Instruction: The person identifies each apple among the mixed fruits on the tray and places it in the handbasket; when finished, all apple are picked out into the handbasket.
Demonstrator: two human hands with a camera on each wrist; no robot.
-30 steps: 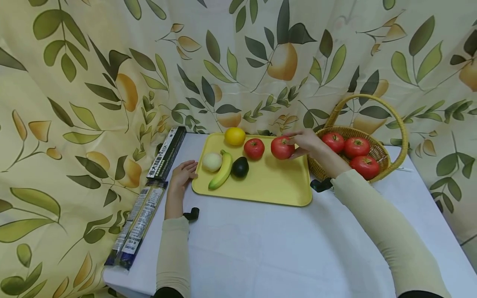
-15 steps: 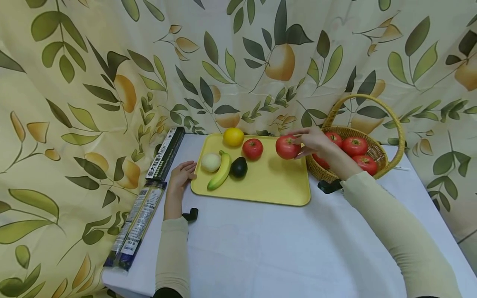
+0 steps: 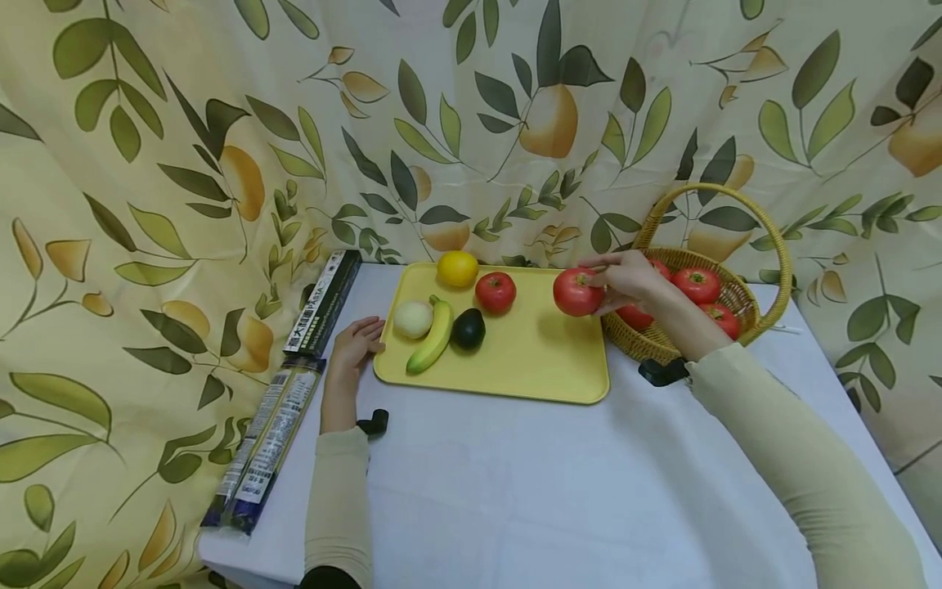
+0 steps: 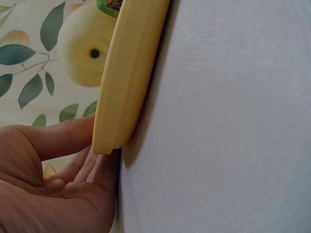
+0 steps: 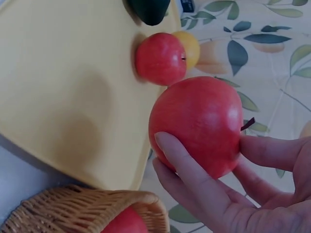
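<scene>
My right hand (image 3: 629,282) grips a red apple (image 5: 199,124) with a dark stem, thumb on one side and fingers on the other. It holds the apple above the right end of a yellow tray (image 3: 530,368), close to the wicker basket (image 5: 63,213). A shadow falls on the tray below. At the tray's left edge is my left hand (image 3: 353,348); in the left wrist view its thumb reaches over the rim and the fingers lie against the outside. On the tray are another red apple (image 3: 495,293), a lemon (image 3: 457,269), a banana (image 3: 432,337), a dark avocado (image 3: 468,329) and a pale round fruit (image 4: 80,53).
The basket, with a tall arched handle (image 3: 782,245), contains several red apples (image 3: 697,285) and stands right against the tray's right side. Long packages marked as pasta (image 3: 275,442) lie along the table's left edge. A patterned curtain (image 3: 441,123) hangs behind the white-covered table (image 3: 478,491).
My right hand has lifted the apple and carried it rightward, toward the basket's side of the tray. The left hand keeps its place at the tray's edge. The head view has shifted slightly.
</scene>
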